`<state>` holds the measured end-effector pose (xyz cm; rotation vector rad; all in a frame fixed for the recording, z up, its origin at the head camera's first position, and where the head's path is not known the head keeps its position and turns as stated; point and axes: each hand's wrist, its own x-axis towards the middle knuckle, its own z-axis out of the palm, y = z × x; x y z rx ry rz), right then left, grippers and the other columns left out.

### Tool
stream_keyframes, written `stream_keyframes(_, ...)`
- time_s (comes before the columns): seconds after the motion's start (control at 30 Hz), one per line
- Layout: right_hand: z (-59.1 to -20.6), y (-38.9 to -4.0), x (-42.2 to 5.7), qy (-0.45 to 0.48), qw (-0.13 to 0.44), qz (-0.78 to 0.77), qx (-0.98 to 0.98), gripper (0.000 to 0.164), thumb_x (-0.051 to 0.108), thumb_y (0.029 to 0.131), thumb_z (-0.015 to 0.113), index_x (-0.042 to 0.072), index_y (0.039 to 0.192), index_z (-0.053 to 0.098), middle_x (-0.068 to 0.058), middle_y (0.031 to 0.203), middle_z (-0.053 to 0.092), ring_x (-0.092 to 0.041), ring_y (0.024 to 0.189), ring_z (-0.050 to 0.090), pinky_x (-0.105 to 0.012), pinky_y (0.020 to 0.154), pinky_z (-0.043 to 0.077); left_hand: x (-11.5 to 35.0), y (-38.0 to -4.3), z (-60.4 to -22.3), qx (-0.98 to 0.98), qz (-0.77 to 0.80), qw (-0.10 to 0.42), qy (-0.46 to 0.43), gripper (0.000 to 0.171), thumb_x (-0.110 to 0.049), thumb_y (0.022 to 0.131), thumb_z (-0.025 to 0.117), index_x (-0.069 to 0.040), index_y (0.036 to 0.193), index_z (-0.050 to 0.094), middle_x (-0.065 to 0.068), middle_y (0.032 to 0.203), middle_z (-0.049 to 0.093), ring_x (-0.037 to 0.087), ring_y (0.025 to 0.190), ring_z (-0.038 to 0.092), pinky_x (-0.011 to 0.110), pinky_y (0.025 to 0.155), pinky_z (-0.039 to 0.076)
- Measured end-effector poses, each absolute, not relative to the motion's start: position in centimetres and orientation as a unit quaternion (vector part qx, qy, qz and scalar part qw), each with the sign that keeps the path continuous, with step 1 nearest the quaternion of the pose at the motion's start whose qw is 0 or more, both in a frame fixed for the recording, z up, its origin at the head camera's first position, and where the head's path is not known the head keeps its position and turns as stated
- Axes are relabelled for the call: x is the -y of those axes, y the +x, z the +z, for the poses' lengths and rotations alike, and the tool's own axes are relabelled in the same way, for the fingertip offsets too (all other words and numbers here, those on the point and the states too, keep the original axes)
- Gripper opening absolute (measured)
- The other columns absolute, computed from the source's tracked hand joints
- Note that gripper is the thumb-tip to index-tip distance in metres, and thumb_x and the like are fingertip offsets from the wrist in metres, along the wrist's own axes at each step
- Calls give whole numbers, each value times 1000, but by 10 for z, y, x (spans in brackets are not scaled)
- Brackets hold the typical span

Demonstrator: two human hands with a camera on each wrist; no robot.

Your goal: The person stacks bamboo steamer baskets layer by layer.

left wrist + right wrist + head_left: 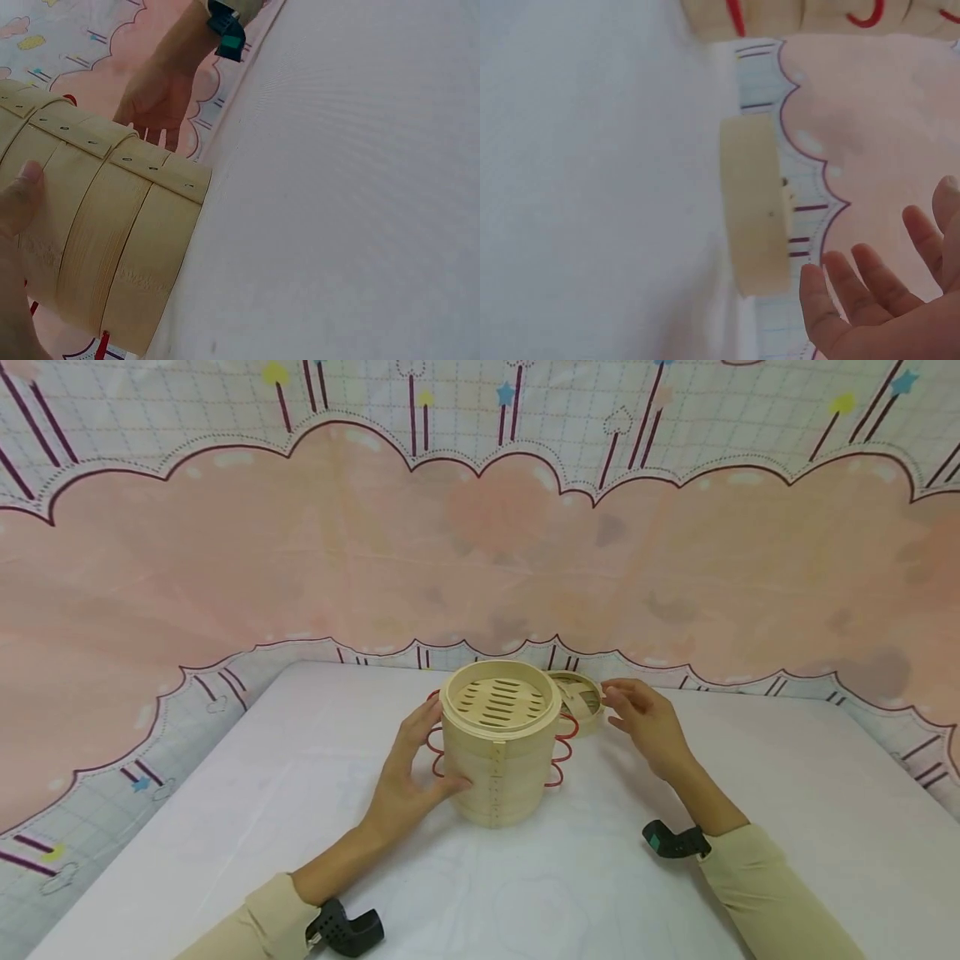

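Observation:
A stack of round bamboo steamer baskets [495,777] stands upright on the white table, with red cord loops down both sides. The top basket shows a slatted floor with nothing on it. My left hand [408,797] holds the stack's left side, thumb across the front and fingers reaching behind; in the left wrist view its thumb lies on the bamboo wall. Behind the stack to the right lies the round woven bamboo lid [588,693]. Close to the lid's right edge is my right hand [648,727], fingers loosely bent and apart from it in the right wrist view.
The white tabletop [225,827] stretches out on both sides of the stack. Beyond its back edge hangs a patterned pink and white cloth [420,560]. Each wrist carries a black camera mount [675,841] near the sleeve.

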<state>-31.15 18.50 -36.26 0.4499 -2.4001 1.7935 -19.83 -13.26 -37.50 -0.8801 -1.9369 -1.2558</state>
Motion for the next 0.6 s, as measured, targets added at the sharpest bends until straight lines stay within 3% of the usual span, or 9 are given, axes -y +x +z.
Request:
stream_keyframes(0.13, -370, -314, -186, 131, 51, 582, 801, 47, 31, 97, 56, -2, 130, 51, -21, 133, 50, -35, 120, 50, -43, 93, 46, 132, -199, -374, 739, -477, 331, -342, 96, 14, 60, 82, 3, 142, 35, 25, 146, 32, 29, 135, 31, 31, 100, 36)
stream_keyframes(0.27, -376, -315, -187, 150, 44, 545, 824, 42, 27, 96, 59, 4, 131, 54, -14, 140, 46, -35, 121, 50, -47, 94, 46, 130, -198, -373, 741, -472, 335, -340, 96, 14, 59, 82, 3, 142, 35, 25, 146, 32, 22, 133, 34, 33, 87, 40)
stream_keyframes(0.47, -386, -315, -183, 186, 59, 491, 849, 39, 21, 94, 62, 11, 132, 56, -15, 150, 33, -40, 124, 45, -55, 100, 39, 130, -198, -373, 745, -472, 331, -336, 95, 13, 60, 82, 3, 142, 35, 25, 146, 32, 21, 131, 35, 37, 88, 40)
stream_keyframes(0.6, -393, -316, -177, 188, 64, 465, 863, 36, 21, 94, 63, 8, 128, 60, -17, 153, 27, -39, 135, 31, -55, 105, 33, 130, -197, -373, 746, -470, 332, -334, 96, 13, 59, 82, 3, 142, 35, 24, 146, 32, 22, 132, 34, 31, 92, 38)
